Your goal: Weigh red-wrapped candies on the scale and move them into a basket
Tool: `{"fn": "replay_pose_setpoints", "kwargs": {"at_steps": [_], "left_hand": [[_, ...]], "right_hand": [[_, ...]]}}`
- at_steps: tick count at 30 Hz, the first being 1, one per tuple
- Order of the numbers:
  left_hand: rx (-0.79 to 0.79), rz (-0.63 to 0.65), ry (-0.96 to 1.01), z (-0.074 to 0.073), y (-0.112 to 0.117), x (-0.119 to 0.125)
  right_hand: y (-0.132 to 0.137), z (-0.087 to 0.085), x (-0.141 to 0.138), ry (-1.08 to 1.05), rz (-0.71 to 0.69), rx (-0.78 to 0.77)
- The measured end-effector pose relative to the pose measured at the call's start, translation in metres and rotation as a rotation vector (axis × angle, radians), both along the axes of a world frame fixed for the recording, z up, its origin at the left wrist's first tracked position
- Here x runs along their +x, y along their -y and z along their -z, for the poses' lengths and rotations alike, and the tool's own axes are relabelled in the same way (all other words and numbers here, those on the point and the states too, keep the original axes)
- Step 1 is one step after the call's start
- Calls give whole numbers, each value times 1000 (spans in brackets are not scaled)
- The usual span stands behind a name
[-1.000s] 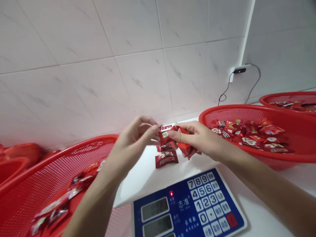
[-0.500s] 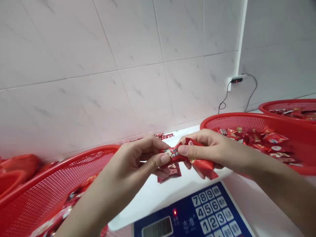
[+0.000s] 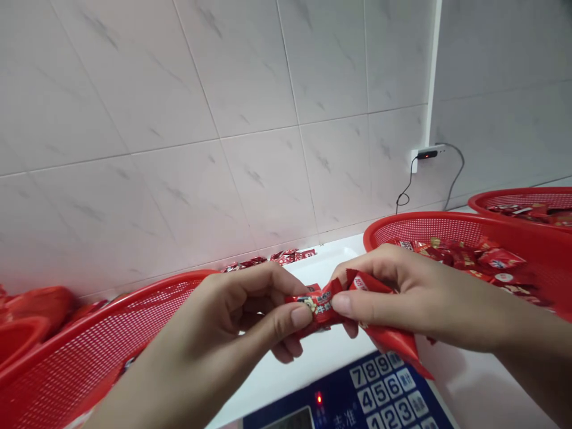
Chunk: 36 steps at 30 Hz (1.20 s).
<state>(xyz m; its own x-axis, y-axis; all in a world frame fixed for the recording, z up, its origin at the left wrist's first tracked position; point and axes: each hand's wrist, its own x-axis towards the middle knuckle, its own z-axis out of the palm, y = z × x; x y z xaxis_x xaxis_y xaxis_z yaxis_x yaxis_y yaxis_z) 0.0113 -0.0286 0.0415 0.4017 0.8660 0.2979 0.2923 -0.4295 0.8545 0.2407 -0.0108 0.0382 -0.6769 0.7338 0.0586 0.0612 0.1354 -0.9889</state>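
Observation:
Between both hands is a small red snack packet (image 3: pixel 319 305) with printed characters. My left hand (image 3: pixel 250 316) pinches its left end with thumb and fingers. At its other end, my right hand (image 3: pixel 397 292) has the thumb pressed on the wrapper. A larger-looking red packet (image 3: pixel 393 341) is also tucked in the right hand, its lower end hanging out past the fingers. Both hands are above a weighing scale's white pan (image 3: pixel 263 384), over its blue keypad panel (image 3: pixel 330 396). What lies directly behind the held packet is largely hidden.
A red mesh basket (image 3: pixel 102 330) stands at left, partly behind my forearm. At right, another red basket (image 3: pixel 424 217) holds several packets (image 3: pixel 500 259), with a further basket (image 3: pixel 527 193) behind. More packets (image 3: pixel 290 256) lie along the tiled wall, where a socket (image 3: pixel 414 162) has cables.
My hands appear lower and larger, still gripping the small packet. The packet lying on the scale pan is now mostly hidden behind them. The packet in the right hand hangs farther over the keypad.

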Motion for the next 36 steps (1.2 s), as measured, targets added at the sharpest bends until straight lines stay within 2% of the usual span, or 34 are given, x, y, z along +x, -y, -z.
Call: {"fn": "replay_pose_setpoints", "kwargs": {"at_steps": [8,15,20,21,23,25,27,30,32,34,36], "left_hand": [[-20,1,-7,-6,-2,4],[-22,-47,-43,0,-6,3],[53,-135,-194,4,-18,0],[67,-173,-224,5,-21,-1],[141,-327,-288,9,-28,-3],[268,-511,-423,17,-37,-4],[371,-600,-604,28,-46,-5],[382,-560,-772,43,-57,-8],[348,-517,-807,46,-58,-9],[344,-494,-761,41,-51,-6],[325,-445,-577,32,-40,4]], "right_hand": [[-2,0,0,-11,11,20],[-10,7,-2,47,31,83],[-27,17,-8,94,85,85],[-31,19,-9,90,111,77],[-37,23,-11,68,191,43],[-41,25,-12,50,257,-17],[-43,26,-11,30,269,-83],[-43,27,-8,-37,173,-140],[-44,28,-7,-81,118,-158],[-46,30,-9,-89,148,-144],[-48,34,-13,-63,245,-97]]}}
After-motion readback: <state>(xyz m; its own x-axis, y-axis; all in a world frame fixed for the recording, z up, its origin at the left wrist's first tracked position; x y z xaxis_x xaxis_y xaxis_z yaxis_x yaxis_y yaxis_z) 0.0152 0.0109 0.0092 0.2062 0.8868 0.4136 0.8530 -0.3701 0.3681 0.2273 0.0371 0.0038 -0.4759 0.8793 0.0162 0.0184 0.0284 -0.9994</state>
